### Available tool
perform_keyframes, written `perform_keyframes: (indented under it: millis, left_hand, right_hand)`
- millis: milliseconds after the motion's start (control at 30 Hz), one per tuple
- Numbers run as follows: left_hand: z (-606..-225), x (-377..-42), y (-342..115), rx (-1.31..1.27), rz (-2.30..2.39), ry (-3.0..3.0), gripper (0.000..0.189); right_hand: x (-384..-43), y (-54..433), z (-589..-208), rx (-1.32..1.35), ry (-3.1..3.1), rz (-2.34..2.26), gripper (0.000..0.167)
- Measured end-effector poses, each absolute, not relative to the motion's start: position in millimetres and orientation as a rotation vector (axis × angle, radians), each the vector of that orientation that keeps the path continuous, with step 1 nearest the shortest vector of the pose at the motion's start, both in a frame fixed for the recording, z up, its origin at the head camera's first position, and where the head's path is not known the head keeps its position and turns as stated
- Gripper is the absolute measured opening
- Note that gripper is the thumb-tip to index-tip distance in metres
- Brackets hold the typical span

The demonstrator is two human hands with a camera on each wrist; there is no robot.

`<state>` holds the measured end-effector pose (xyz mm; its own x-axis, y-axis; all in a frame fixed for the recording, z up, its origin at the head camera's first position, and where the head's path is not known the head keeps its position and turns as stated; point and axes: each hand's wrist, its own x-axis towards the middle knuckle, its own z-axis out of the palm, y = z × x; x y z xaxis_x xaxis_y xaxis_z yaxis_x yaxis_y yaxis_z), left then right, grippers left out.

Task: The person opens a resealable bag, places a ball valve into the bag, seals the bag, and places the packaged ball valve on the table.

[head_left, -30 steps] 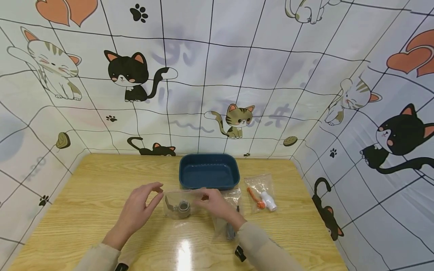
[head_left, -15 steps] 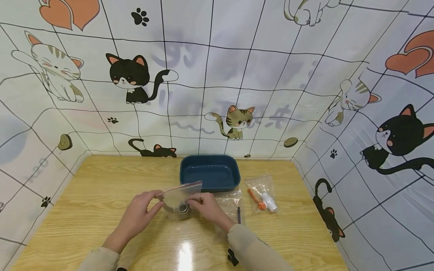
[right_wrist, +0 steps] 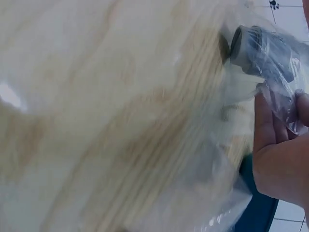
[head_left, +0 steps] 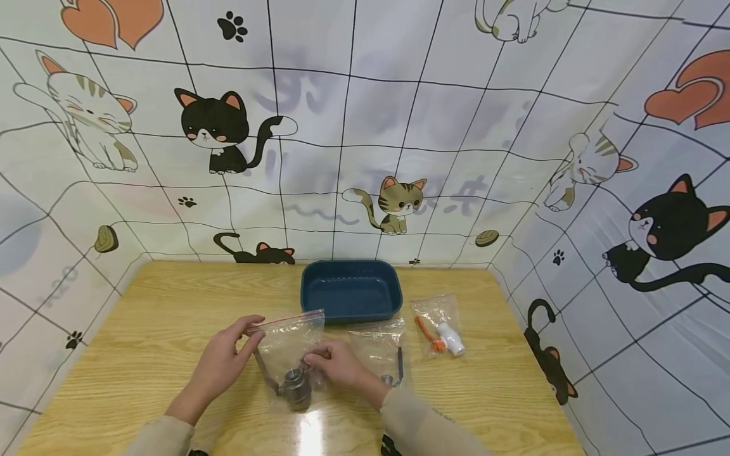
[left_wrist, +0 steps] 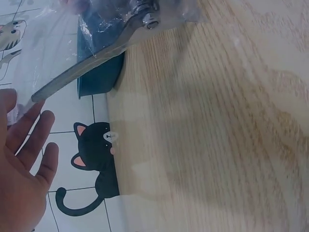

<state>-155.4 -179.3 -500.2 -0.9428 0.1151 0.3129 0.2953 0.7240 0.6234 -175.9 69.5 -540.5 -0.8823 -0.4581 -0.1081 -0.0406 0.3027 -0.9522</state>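
A clear zip bag (head_left: 291, 339) with a reddish seal strip is held up over the table in the head view. Inside it hangs a grey metal ball valve (head_left: 297, 387) with a long lever (left_wrist: 79, 72). At the bag's upper left corner, my left hand (head_left: 219, 362) pinches the edge by the seal; its other fingers are spread in the left wrist view. My right hand (head_left: 344, 369) pinches the bag's right side beside the valve. In the right wrist view, the valve's round threaded-looking end points away from the fingers.
A dark blue tray (head_left: 352, 311) stands behind the hands. Under my right forearm lies a second clear bag (head_left: 371, 342) with a dark lever (head_left: 400, 366), partly hidden. Farther right, a third bag (head_left: 435, 306) holds white and orange parts (head_left: 452, 339). Cat-patterned sheeting surrounds the wooden table.
The left hand has taken hold of the bag's upper edge. The bag has tipped more upright, its valve swinging lower and nearer. My right hand has shifted from the top edge down its side.
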Motion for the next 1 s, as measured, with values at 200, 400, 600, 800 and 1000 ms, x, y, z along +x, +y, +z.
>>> perform_keyframes:
  millis: [200, 400, 600, 800, 1000]
  left_hand:
    - [-503, -158, -184, -0.321, -1.050, -2.632, 0.032]
    - [-510, -159, -186, -0.322, -1.051, -2.609, 0.041]
    - [-513, -157, -186, -0.316, -1.024, -2.653, 0.041]
    - [-514, -155, -189, -0.312, -0.948, -2.739, 0.034]
    - [-518, -154, -191, -0.346, -0.865, -2.757, 0.032]
  right_hand:
    - [-167, 60, -542, -0.271, 2.062, -1.684, 0.017]
    - [-166, 56, -543, -0.209, 2.028, -1.667, 0.019]
    - [-163, 55, -545, -0.072, 2.026, -1.643, 0.019]
    - [-164, 62, -538, -0.040, 2.007, -1.641, 0.021]
    - [-174, 83, -526, -0.108, 2.119, -1.568, 0.023]
